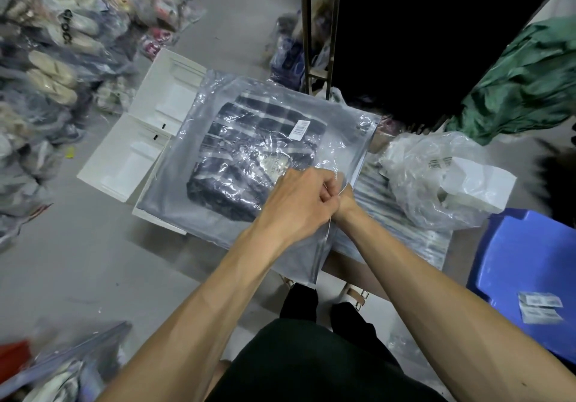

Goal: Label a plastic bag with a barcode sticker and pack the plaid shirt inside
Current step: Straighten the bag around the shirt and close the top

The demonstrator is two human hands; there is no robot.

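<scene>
Ok so I've got the plaid shirt [249, 158] inside the plastic bag [193, 183], barcode sticker [300, 128] stuck on at 12 o'clock. Left hand [299, 199] and right hand [344, 200], fingers pinched tight on the bag's edge at 5 o'clock.

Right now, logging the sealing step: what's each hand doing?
Left hand: closed, pinching the clear plastic bag's opening edge.
Right hand: mostly hidden behind the left; at the same edge, grip unclear.

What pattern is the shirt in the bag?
Dark navy plaid with white stripes, shirt; head view.
</scene>
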